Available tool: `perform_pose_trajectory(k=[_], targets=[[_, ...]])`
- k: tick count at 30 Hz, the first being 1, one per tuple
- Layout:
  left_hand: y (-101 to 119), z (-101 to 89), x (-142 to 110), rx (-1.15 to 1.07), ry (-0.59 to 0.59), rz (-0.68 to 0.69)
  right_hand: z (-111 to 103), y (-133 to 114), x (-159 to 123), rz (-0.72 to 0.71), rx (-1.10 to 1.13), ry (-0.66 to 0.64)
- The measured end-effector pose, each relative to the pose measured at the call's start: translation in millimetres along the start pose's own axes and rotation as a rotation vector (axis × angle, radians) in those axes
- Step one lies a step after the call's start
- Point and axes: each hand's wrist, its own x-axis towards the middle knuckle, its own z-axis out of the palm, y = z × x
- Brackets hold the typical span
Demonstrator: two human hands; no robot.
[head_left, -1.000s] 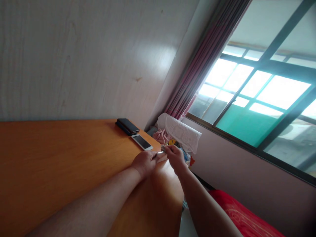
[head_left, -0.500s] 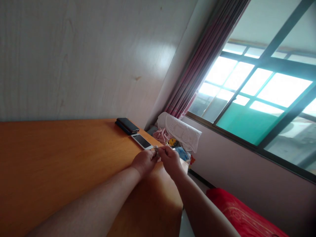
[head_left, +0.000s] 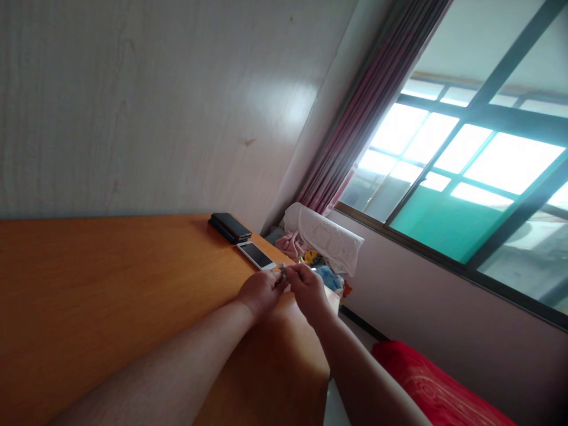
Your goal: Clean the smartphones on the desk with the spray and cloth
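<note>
My left hand (head_left: pixel 261 290) and my right hand (head_left: pixel 307 286) meet over the right end of an orange-brown wooden table (head_left: pixel 133 266). Between their fingertips is a small, pale greyish object (head_left: pixel 283 271), too small and too covered by fingers to name. The left thumb and fingers are closed on it; the right fingers pinch at its other side. Just beyond the left hand lies a white phone (head_left: pixel 256 255) with a dark screen. Touching that phone's far end is a black phone-like item (head_left: pixel 229 226) resting on a dark case or wallet.
Past the table's right edge are a white patterned cloth (head_left: pixel 326 236), a pink cloth (head_left: pixel 290 244) and a blue item (head_left: pixel 328 277). A pale wall panel (head_left: pixel 133 106) rises behind the table. Red fabric (head_left: pixel 435 384) is at the lower right, below a window (head_left: pixel 457 160).
Both hands stay in nearly the same place, with the small object between the fingers shifting slightly. The whole view has moved a few pixels.
</note>
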Motion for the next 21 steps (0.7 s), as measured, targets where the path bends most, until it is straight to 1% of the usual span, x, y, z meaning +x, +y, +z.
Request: perform_pose_trajectory(k=[2,3,5,8,11,13,16,19,20,21], targets=[[0.2,-0.3,-0.4,-0.032,0.002,0.02,7.0,-6.7,-6.3,-0.055,-0.013,-0.059],[0.6,-0.5,-0.5,-0.031,0.003,0.018,7.4,-6.6,-5.9,-0.058,-0.019,-0.054],[1.7,-1.0,-0.9,-0.006,0.006,-0.003,2.2,0.4,1.4,-0.006,-0.017,0.016],[3.2,-1.2,-1.3,0.016,0.01,-0.024,-15.2,20.4,21.2,0.095,0.016,0.137],[3.3,-1.0,-1.4,0.004,0.01,-0.02,-30.8,36.4,37.1,0.146,0.034,0.2],[3.0,-0.9,-1.3,0.007,0.011,-0.019,-33.4,39.2,39.5,0.156,0.041,0.221],[2.6,-1.2,-1.2,0.025,0.006,-0.022,-22.3,29.9,28.3,0.132,0.057,0.189],[1.6,-1.7,-1.3,0.001,0.003,-0.02,-1.4,10.1,7.0,0.06,0.062,0.084],[1.0,-1.8,-1.4,-0.023,0.009,-0.005,4.9,3.7,0.6,-0.002,0.044,0.035],[0.2,-1.9,-1.4,-0.048,0.014,0.015,10.0,-1.4,-4.6,-0.032,0.031,0.01]])
